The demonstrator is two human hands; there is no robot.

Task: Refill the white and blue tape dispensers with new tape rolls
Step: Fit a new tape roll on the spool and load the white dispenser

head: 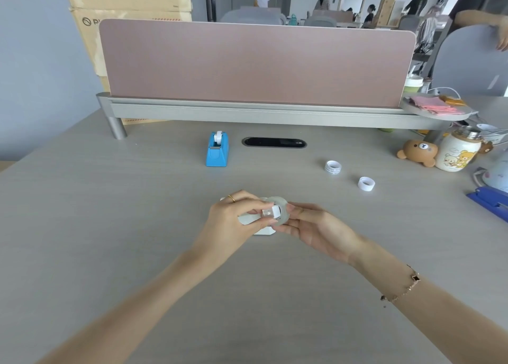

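Over the middle of the desk my right hand [310, 226] holds a clear tape roll [283, 211] by its rim. My left hand [233, 218] pinches a small white spindle [270, 212] at the roll's centre hole. The white dispenser [251, 222] lies on the desk right under both hands, mostly hidden by them. The blue dispenser [217, 150] stands farther back with a white hub in its slot. Two small white rings, one printed [333, 167] and one plain [366, 183], lie on the desk to the right.
A pink divider panel [255, 63] on a grey rail closes the back of the desk. A black cable slot [275, 142] sits behind the hands. A bear toy [419, 152], a printed jar [457, 154] and a blue stapler [489, 201] crowd the right edge.
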